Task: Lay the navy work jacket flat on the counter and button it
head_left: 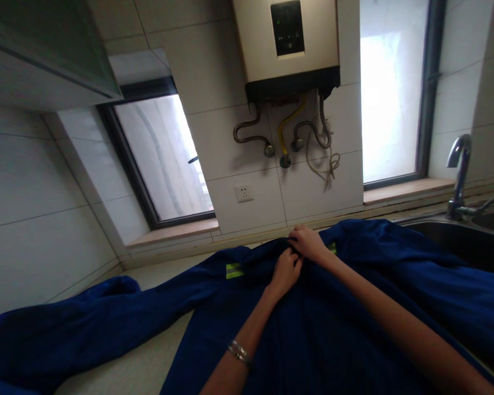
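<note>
A dark blue work jacket (313, 323) with yellow-green reflective patches lies spread over the counter, its sleeves stretched out to both sides. Near the collar, my left hand (287, 270) grips the fabric with bent fingers; a bracelet circles that wrist. Just above it and touching it, my right hand (307, 242) is closed on the collar edge. The exact bit of cloth between the fingertips is hidden. One sleeve (148, 310) runs left along the counter, and the other (448, 280) reaches right past the sink's edge.
Behind the counter (156, 276) is a tiled wall with a socket (243, 193). A water heater (290, 49) hangs above, with pipes and a looped cord below it. At the right are a sink (440, 236) and a faucet (459, 170). A cabinet (45, 60) overhangs the left.
</note>
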`<state>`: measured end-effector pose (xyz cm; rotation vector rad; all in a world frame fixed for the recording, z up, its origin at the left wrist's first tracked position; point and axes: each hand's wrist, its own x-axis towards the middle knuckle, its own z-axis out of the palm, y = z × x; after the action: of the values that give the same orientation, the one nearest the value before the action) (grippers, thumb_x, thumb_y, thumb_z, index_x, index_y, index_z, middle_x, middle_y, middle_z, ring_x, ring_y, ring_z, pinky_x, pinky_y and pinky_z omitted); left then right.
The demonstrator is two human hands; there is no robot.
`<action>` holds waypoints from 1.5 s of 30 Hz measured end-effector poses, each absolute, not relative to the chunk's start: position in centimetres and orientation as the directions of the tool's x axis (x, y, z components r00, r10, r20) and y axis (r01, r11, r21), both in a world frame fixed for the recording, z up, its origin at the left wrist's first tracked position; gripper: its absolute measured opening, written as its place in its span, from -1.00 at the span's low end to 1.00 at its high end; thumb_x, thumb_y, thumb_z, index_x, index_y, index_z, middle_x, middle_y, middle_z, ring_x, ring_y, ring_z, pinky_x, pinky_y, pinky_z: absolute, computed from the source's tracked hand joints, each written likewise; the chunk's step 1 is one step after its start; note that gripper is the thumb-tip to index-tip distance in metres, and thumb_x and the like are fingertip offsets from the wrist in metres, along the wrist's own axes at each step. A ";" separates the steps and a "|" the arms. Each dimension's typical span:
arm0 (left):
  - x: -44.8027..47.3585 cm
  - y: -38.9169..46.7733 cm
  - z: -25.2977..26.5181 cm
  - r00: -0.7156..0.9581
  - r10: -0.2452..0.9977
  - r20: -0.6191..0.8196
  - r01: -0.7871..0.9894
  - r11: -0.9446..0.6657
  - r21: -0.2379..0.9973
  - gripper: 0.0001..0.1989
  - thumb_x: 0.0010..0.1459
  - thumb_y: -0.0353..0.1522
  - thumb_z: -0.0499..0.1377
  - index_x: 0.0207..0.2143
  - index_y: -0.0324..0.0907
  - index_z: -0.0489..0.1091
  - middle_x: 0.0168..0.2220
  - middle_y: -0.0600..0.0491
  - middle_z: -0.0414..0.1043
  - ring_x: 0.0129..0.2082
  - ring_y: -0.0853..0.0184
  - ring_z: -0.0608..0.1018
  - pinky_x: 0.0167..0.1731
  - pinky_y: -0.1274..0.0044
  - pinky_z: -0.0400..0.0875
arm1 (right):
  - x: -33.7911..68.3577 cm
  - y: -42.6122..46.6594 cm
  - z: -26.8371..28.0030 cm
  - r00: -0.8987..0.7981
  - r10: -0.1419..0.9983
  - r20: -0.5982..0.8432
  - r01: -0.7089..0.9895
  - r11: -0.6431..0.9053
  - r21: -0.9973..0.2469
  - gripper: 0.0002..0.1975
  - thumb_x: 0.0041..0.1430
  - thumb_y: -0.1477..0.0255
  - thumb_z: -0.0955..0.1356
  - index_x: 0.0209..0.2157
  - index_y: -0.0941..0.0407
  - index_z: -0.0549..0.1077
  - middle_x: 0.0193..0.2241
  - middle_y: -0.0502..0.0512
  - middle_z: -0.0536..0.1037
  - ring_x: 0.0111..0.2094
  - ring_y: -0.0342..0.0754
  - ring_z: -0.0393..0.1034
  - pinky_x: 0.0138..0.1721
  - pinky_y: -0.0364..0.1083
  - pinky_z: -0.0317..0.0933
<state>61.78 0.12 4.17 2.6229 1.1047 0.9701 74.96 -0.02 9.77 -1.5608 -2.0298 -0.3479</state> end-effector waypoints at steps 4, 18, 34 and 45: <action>62.2 -0.9 3.0 0.564 0.648 0.512 0.626 -0.740 0.246 -0.84 0.17 -0.41 0.05 -0.28 -0.24 0.42 -0.20 -0.07 0.38 -0.15 0.26 0.42 -0.10 0.47 0.31 | 75.4 0.6 9.9 -0.021 0.709 0.705 0.884 0.343 -0.319 -0.80 0.19 0.38 0.27 -0.30 0.13 0.50 -0.35 0.10 0.53 -0.31 -0.09 0.39 -0.25 -0.16 0.17; 55.1 -0.2 13.4 0.389 0.721 0.573 0.855 -0.514 0.067 -0.71 0.11 -0.22 0.15 -0.15 -0.16 0.40 -0.18 -0.06 0.41 -0.14 0.20 0.42 -0.26 0.50 0.26 | 77.3 -0.7 11.9 -0.278 0.750 0.601 0.942 0.337 0.016 -0.76 0.26 0.48 0.16 -0.16 0.14 0.41 -0.23 0.14 0.47 -0.33 -0.09 0.39 -0.36 -0.17 0.10; 47.1 6.5 10.7 0.493 0.870 0.014 0.390 -0.236 0.890 -0.72 -0.14 -0.22 0.28 -0.45 -0.27 0.50 -0.59 0.11 0.37 -0.60 0.49 0.30 -0.60 0.66 0.12 | 76.9 -0.3 11.1 -0.292 0.760 0.581 0.788 0.535 -0.304 -0.68 0.23 0.53 0.14 -0.09 0.06 0.41 -0.20 0.07 0.49 -0.18 -0.08 0.33 -0.15 -0.14 0.13; 47.0 6.7 10.2 0.421 0.891 -0.172 0.163 0.112 0.980 -0.86 0.02 -0.32 0.16 -0.45 -0.24 0.34 -0.56 0.11 0.38 -0.57 0.44 0.41 -0.51 0.59 0.34 | 72.1 -1.8 10.0 -0.271 0.617 0.739 0.832 0.535 -0.143 -0.76 0.22 0.47 0.17 -0.17 0.15 0.41 -0.22 0.19 0.43 -0.20 -0.05 0.30 -0.13 -0.12 0.14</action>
<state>47.03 6.69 10.23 1.3752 1.0302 0.7042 72.14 -1.79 9.96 -1.1740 -1.9958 -0.3512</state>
